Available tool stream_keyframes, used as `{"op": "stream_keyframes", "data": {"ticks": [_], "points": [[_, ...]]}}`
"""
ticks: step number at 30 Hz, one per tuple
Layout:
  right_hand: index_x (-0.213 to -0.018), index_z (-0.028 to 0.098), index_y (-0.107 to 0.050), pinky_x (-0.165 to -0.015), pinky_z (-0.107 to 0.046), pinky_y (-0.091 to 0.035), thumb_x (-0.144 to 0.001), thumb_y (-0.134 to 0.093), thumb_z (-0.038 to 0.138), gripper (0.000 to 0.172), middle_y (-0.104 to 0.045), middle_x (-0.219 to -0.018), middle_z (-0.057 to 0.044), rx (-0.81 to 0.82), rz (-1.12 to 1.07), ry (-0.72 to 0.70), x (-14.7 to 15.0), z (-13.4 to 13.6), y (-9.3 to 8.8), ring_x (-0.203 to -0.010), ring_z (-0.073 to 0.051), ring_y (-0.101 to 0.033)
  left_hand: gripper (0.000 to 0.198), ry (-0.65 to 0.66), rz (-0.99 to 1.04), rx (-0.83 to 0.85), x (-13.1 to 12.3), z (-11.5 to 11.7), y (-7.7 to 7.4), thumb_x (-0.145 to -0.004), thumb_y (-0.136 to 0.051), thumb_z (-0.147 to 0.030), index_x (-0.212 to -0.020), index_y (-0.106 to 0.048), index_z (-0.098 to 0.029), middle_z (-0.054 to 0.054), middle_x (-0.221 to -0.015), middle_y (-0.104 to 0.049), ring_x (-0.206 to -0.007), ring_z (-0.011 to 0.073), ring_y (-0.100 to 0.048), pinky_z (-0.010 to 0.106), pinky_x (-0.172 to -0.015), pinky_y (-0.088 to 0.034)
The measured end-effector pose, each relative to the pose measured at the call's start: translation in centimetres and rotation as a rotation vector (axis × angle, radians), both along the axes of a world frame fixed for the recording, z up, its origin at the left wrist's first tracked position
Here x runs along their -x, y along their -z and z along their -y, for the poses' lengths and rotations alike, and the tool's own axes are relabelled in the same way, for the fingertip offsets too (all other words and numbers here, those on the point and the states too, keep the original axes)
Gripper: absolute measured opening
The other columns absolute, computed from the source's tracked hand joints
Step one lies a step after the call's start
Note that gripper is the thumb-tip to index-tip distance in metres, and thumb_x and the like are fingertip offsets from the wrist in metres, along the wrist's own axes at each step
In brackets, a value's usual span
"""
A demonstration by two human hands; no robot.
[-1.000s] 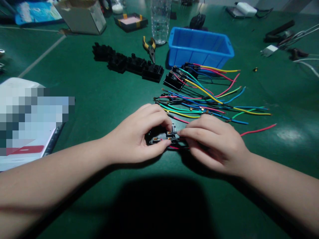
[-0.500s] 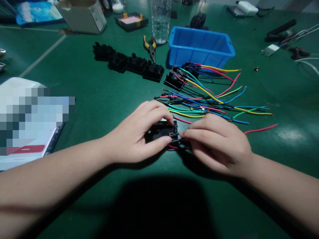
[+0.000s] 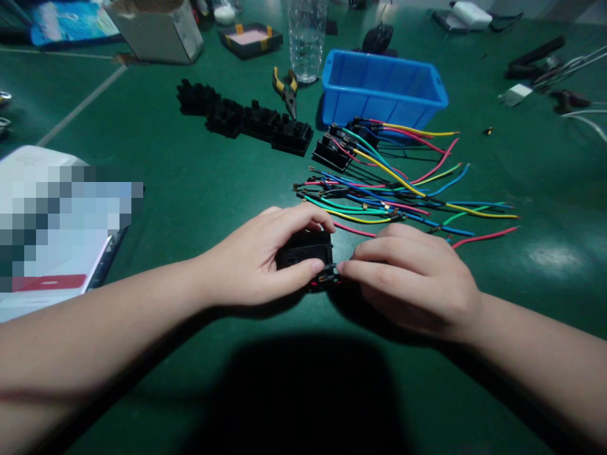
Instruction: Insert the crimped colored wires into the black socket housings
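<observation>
My left hand (image 3: 279, 249) is closed around a black plastic housing (image 3: 306, 248), thumb on the near edge and fingers over the far side. Small metal contacts and a bit of red wire show at its near right corner. My right hand (image 3: 412, 272) pinches a small dark wire end against that corner. A red wire (image 3: 488, 236) sticks out behind the right hand and appears to be the held one; its middle is hidden by the hand. Just beyond both hands lies a bundle of coloured wires (image 3: 379, 196) with metal terminals.
Wired black housings (image 3: 334, 148) lie before a blue bin (image 3: 384, 104). Left of them stand several unwired black housings (image 3: 258, 120) and yellow-handled pliers (image 3: 287, 91). A clear bottle (image 3: 306, 47) is behind. A phone (image 3: 66, 246), partly blurred out, sits at left; cables (image 3: 569, 82) lie far right.
The black housing has tilted in my left hand, showing more of its top. My right fingertips moved slightly down to its near corner, and the red wire's free end shifted left and away.
</observation>
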State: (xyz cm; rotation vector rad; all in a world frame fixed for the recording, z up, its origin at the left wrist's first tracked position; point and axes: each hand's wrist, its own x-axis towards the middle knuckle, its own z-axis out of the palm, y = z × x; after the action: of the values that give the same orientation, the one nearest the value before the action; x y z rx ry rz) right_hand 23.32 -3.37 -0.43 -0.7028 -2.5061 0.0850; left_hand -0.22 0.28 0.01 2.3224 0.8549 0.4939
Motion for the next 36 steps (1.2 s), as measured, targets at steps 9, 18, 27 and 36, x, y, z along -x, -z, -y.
{"op": "stream_keyframes", "data": {"ticks": [9, 18, 27, 36], "points": [[-0.104, 0.019, -0.062, -0.061, -0.031, -0.043, -0.094, -0.047, 0.014, 0.018, -0.068, -0.087, -0.007, 0.026, 0.001, -0.019, 0.0, -0.08, -0.16, -0.071, -0.016, -0.054, 0.03, 0.016, 0.033, -0.008, -0.08, 0.03, 0.0, -0.083, -0.057, -0.025, -0.113, -0.053, -0.018, 0.004, -0.109, -0.065, -0.096, 0.0187, -0.062, 0.03, -0.085, -0.048], [-0.104, 0.017, -0.062, -0.066, -0.034, -0.048, -0.092, -0.049, 0.014, 0.017, -0.068, -0.087, -0.008, -0.001, 0.004, -0.045, 0.14, -0.27, -0.16, -0.077, -0.019, -0.057, 0.033, -0.034, 0.115, 0.161, -0.48, 0.17, -0.16, -0.079, -0.06, -0.02, -0.111, -0.053, -0.019, 0.004, -0.109, -0.064, -0.098, 0.0185, -0.062, 0.028, -0.085, -0.051], [-0.104, 0.017, -0.06, -0.065, -0.034, -0.047, -0.091, -0.053, 0.012, 0.015, -0.068, -0.088, -0.008, 0.006, 0.014, -0.056, 0.11, -0.31, -0.03, -0.077, -0.019, -0.057, 0.027, -0.072, 0.145, 0.206, -0.75, 0.46, -0.66, -0.078, -0.06, -0.017, -0.105, -0.054, -0.018, 0.002, -0.102, -0.062, -0.096, 0.0156, -0.06, 0.025, -0.085, -0.05], [-0.091, 0.021, -0.066, -0.071, -0.038, -0.046, -0.09, -0.058, 0.019, 0.009, -0.068, -0.086, -0.006, -0.074, -0.007, -0.086, 0.1, 0.44, -0.53, -0.082, -0.02, -0.058, 0.022, -0.144, 0.068, 0.022, -0.58, 0.26, 0.04, -0.085, -0.054, -0.026, -0.106, -0.054, -0.017, 0.002, -0.1, -0.062, -0.091, 0.0169, -0.059, 0.028, -0.082, -0.047]]}}
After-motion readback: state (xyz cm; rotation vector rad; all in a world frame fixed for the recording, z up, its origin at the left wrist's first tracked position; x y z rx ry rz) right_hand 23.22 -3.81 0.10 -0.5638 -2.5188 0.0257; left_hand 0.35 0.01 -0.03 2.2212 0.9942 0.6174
